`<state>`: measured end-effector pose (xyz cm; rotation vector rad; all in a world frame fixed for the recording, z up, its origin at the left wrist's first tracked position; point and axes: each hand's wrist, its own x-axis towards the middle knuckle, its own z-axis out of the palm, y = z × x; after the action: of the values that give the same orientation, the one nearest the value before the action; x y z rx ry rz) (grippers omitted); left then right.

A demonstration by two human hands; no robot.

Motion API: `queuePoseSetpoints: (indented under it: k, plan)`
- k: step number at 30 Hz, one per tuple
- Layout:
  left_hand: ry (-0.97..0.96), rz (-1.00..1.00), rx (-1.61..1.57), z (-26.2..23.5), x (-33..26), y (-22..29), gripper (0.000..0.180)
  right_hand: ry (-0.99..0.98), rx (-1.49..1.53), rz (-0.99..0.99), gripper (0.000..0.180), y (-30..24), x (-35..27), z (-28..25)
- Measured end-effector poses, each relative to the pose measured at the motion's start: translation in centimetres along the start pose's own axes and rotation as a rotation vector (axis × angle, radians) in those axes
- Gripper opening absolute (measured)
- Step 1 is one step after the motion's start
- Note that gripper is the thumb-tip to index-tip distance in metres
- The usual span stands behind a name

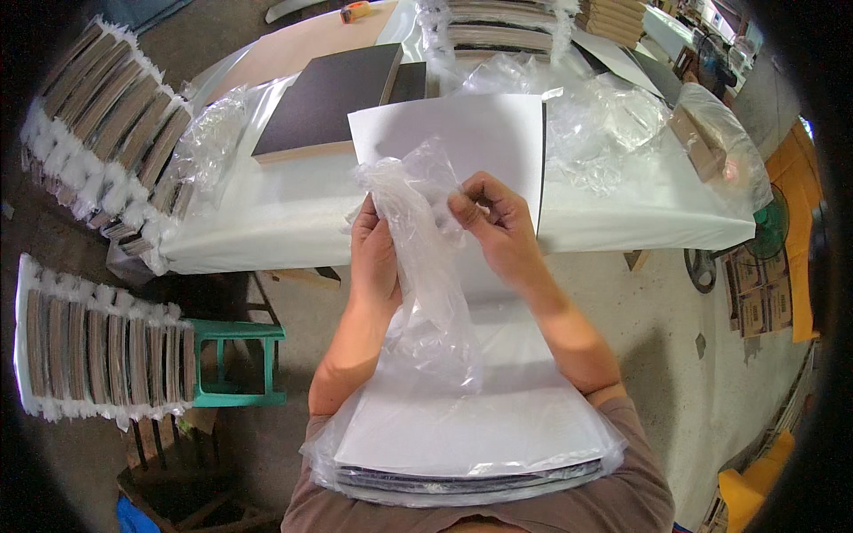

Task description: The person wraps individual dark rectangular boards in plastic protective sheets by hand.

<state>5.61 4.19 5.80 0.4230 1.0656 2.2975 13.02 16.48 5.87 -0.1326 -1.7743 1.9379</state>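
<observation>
Beyond both hands, a table (640,227) covered in pale, glossy sheeting. Over its near edge, just past the fingertips, a white panel (498,124) with a dark right edge; farther out, ahead of the left hand, dark boards (329,93) lying flat. Ahead of the right hand and off to its right, loose crumpled wrapping (613,115). Well to the left of the left hand, wrapped slabs (111,346) in a stack, apparently set on a green stool (209,391).

Directly between the two hands, clear plastic film (426,275), gathered and creased, touching both. Long axis from a bunched top just above the left hand, down and slightly rightward toward the body, loose lower end over a white-topped stack (462,435) below the wrists. Most of the bulk immediately right of the left hand, so nearer to that one; from the right hand, leftward and downward.

Left hand (377,253): thumb and fingers clamped on the film's left side. Right hand (502,226): thumb and curled fingers drawn together at the upper right edge, apparently pinching it; amount caught, impossible to tell.
</observation>
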Motion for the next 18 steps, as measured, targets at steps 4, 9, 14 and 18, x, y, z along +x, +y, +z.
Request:
queuePoseSetpoints:
  k: [4,9,14,18]
  plan:
    - [0.003,0.130,0.126,1.1,0.1,-0.6,0.018,0.066,-0.074,-0.288,0.041,-0.7,0.7,0.0]
    - [0.044,0.585,0.555,0.9,0.8,-1.2,0.019,0.089,-0.431,-0.442,0.052,-3.4,-0.2,1.5]
    - [-0.137,0.067,0.148,2.5,-0.3,0.5,0.035,0.077,-0.086,-0.166,0.015,-2.0,0.7,0.7]
    - [-0.256,-0.145,0.160,1.8,0.2,-0.6,0.036,0.108,-0.286,-0.059,0.014,-1.5,0.3,0.2]
